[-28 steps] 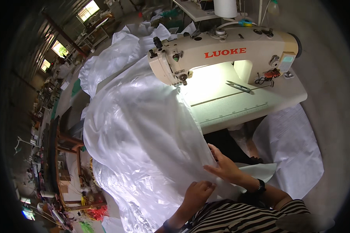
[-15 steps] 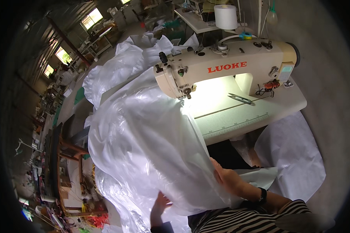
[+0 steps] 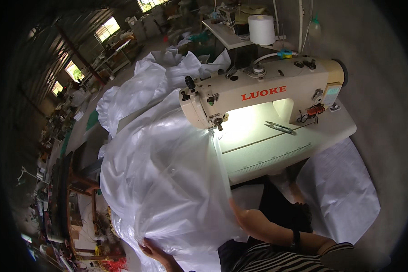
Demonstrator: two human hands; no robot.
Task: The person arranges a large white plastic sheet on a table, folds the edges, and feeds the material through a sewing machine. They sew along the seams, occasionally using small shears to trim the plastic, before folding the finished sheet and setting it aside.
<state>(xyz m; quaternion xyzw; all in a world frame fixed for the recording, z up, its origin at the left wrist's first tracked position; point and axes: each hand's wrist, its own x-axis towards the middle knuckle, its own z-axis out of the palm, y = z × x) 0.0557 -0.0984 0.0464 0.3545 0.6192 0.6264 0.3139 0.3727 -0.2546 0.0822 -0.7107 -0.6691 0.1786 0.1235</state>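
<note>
The white sheet [image 3: 163,181] is heaped left of the sewing machine [image 3: 258,95], its long run stretching from the person's lap far-left, past the needle end, to the far side of the bench [image 3: 322,136]. The left hand [image 3: 156,251] lies spread against the sheet's near lower edge, pressing it rather than clenched. The right hand [image 3: 235,209] reaches under the sheet's right edge, nearer the machine; its fingers are hidden, so its grip cannot be told.

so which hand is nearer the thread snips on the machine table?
Right. The right hand sits under the sheet edge below the table; the left hand is lower-left, far from the snips.
</note>
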